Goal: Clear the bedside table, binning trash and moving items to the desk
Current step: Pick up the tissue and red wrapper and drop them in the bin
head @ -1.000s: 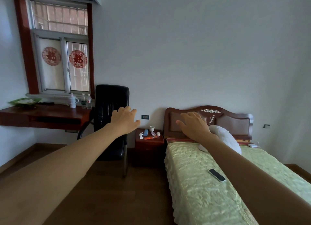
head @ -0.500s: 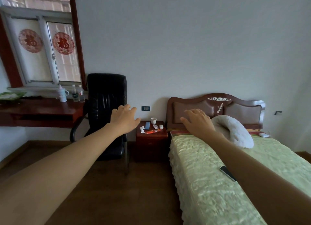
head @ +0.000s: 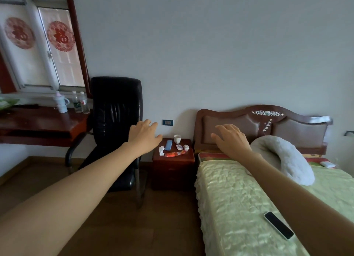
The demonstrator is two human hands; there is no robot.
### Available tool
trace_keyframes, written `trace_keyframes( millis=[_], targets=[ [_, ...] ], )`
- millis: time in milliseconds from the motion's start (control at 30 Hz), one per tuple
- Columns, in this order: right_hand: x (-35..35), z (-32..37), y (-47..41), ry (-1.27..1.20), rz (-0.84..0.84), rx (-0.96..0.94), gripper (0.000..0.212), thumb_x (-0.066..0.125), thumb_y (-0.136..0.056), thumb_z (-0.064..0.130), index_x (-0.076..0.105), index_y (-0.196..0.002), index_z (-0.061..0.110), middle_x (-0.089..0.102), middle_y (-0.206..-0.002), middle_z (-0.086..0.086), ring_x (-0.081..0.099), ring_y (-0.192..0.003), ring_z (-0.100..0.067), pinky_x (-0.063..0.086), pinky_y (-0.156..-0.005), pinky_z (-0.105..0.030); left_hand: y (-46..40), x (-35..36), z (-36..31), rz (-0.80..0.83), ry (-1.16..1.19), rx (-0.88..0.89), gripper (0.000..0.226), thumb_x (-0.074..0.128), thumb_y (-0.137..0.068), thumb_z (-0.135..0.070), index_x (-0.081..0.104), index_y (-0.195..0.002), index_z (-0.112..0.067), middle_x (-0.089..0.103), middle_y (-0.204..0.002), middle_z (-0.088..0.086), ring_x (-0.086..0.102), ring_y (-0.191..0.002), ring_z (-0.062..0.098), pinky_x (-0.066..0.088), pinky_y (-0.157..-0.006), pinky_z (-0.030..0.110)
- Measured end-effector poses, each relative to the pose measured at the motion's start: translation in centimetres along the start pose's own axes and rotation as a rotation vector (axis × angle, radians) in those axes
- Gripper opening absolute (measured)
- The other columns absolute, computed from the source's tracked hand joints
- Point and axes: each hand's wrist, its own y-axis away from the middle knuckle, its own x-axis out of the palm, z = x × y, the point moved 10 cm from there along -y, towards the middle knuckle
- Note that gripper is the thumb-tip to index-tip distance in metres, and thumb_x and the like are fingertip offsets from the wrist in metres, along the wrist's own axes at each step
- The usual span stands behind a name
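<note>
The dark red bedside table [head: 173, 171] stands between a chair and the bed, some way ahead of me. On its top lie a white cup [head: 177, 138], a blue flat case [head: 168, 150], a crumpled white tissue [head: 161, 151], a red wrapper [head: 174, 154], a small packet [head: 179, 146] and a white crumpled scrap [head: 186, 147]. Both arms are stretched forward. My left hand [head: 144, 136] hovers empty with relaxed fingers, left of the table. Over the bed's head end my right hand [head: 230, 140] floats, fingers spread, holding nothing. The desk [head: 38, 124] is at the left under the window.
A black office chair [head: 115, 125] stands between desk and bedside table. On the desk stand a white lidded mug [head: 61, 104], two small bottles [head: 81, 104] and a green dish [head: 5, 103]. The bed [head: 239, 207] carries a white pillow [head: 287, 158] and a phone [head: 278, 225]. Wooden floor lies ahead.
The room has grown larger in view as I come closer to the bedside table. Both hands stay stretched out and empty.
</note>
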Motion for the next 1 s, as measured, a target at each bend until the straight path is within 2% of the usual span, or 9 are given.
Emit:
trace_keyframes(
  millis=[133, 333, 700, 833, 1000],
  targets=[
    [4.4, -1.9, -4.1, -0.014, 0.050, -0.013, 0.048, 0.042, -0.096, 0.043, 0.047, -0.136, 0.017, 0.051, -0.137, -0.006, 0.034, -0.135, -0.025, 0.032, -0.106, -0.044, -4.0, 3.6, -0.2, 0.013, 0.007, -0.008, 0.049, 0.041, -0.091, -0.046, 0.048, -0.128, -0.015, 0.049, -0.134, 0.009, 0.046, -0.120, 0.029, 0.044, -0.087, 0.041],
    [10.3, -4.0, -10.6, -0.026, 0.074, -0.008, 0.047, 0.044, -0.096, 0.042, 0.049, -0.134, 0.016, 0.053, -0.134, -0.007, 0.037, -0.133, -0.025, 0.035, -0.103, -0.044, -10.4, 9.7, 0.2, 0.078, 0.007, -0.014, 0.051, 0.040, -0.092, -0.048, 0.044, -0.133, -0.016, 0.047, -0.136, 0.008, 0.043, -0.124, 0.028, 0.041, -0.094, 0.042],
    [19.9, -4.6, -25.9, -0.051, 0.084, 0.012, 0.044, 0.046, -0.096, 0.040, 0.051, -0.131, 0.015, 0.055, -0.132, -0.006, 0.040, -0.130, -0.024, 0.034, -0.102, -0.041, -24.7, 19.9, 4.9, 0.134, 0.053, -0.021, 0.055, 0.040, -0.093, -0.047, 0.038, -0.140, -0.017, 0.041, -0.144, 0.010, 0.039, -0.130, 0.030, 0.039, -0.100, 0.045],
    [23.5, -5.3, -29.5, -0.064, 0.108, 0.031, 0.041, 0.048, -0.096, 0.036, 0.054, -0.128, 0.012, 0.058, -0.127, -0.007, 0.043, -0.127, -0.025, 0.035, -0.101, -0.041, -28.5, 23.5, 6.0, 0.176, 0.059, -0.012, 0.052, 0.042, -0.093, -0.047, 0.044, -0.135, -0.017, 0.046, -0.138, 0.009, 0.043, -0.125, 0.029, 0.040, -0.096, 0.044],
    [29.2, -7.9, -34.3, -0.062, 0.167, 0.052, 0.047, 0.048, -0.095, 0.039, 0.051, -0.133, 0.013, 0.056, -0.131, -0.006, 0.042, -0.130, -0.025, 0.036, -0.104, -0.042, -32.8, 28.8, 6.6, 0.200, 0.067, 0.007, 0.054, 0.043, -0.092, -0.047, 0.043, -0.136, -0.016, 0.049, -0.134, 0.009, 0.045, -0.123, 0.028, 0.041, -0.096, 0.043]
  ],
)
